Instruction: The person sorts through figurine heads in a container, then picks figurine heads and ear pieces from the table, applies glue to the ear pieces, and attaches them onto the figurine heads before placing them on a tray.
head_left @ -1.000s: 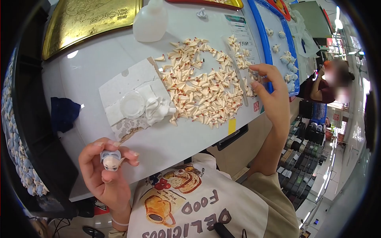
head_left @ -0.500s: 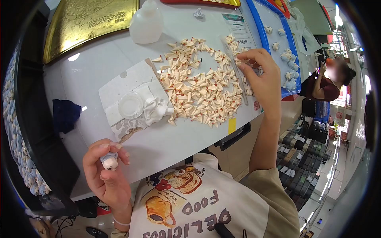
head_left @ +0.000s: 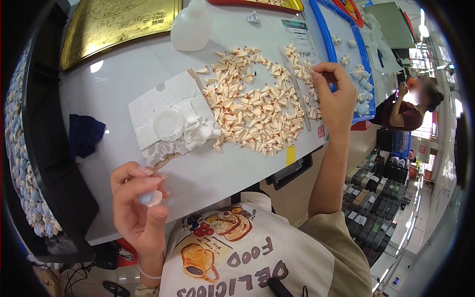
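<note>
Between the thumb and fingers of my left hand (head_left: 141, 208) is a small doll head (head_left: 151, 198) with pale blue hair, held over the table's front edge; its face is turned from view. My right hand (head_left: 336, 94) is at the right side of the pile of small cream pointed pieces (head_left: 257, 111) with red tips, thumb and index finger pinched together. Whatever lies between those fingertips is too small to make out. A clear ruler-like strip (head_left: 299, 96) lies among the pieces, left of my right hand.
A cardboard piece (head_left: 163, 99) bears a round clear lid (head_left: 168, 124) and white clay (head_left: 199, 131). Behind are a gold tray (head_left: 123, 24) and a white bottle (head_left: 191, 27). A blue tray (head_left: 329, 39) stands right, a black crate (head_left: 59, 198) left. Another person (head_left: 408, 111) is at far right.
My left hand has turned the doll head, so its face no longer shows. My right hand moved left to the pieces, and its parted thumb and index finger have closed together.
</note>
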Demonstrator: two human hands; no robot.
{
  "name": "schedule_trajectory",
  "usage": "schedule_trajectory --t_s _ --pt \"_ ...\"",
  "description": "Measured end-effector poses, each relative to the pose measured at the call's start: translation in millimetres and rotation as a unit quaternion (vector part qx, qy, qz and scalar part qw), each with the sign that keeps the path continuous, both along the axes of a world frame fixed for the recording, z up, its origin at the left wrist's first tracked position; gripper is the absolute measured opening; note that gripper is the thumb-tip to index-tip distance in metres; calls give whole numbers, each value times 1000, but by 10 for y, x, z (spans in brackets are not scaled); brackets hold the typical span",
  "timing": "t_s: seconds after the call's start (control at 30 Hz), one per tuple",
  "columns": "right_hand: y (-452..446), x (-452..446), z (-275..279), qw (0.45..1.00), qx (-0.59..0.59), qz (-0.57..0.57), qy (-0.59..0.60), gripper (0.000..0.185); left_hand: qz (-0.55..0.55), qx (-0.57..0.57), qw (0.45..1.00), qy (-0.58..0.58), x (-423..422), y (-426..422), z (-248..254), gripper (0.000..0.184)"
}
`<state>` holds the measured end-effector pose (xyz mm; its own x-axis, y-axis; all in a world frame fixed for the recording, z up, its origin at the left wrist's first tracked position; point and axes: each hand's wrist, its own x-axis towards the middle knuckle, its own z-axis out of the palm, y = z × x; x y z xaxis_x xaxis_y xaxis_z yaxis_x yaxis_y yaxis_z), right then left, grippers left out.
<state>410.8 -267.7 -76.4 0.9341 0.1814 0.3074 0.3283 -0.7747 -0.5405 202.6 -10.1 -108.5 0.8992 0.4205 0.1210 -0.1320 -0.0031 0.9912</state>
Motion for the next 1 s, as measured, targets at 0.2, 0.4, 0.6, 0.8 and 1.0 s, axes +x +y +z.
schedule_trajectory --t_s 0.2,0.4,0.6,0.8,1.0 --pt "-46 -32 93 996 -14 54 -76 14 -6 -122 992 9 0 -20 42 48" --pt "-60 -225 164 973 213 31 87 13 -24 -83 996 -3 -18 36 -35 43" --pt "48 -363 209 947 280 86 129 13 -49 -134 990 -2 17 23 43 33" --pt "278 -424 273 932 291 161 146 13 -51 -172 984 14 67 -14 133 37" --pt "560 -533 286 922 300 186 160 13 -89 -211 973 6 10 82 71 39"
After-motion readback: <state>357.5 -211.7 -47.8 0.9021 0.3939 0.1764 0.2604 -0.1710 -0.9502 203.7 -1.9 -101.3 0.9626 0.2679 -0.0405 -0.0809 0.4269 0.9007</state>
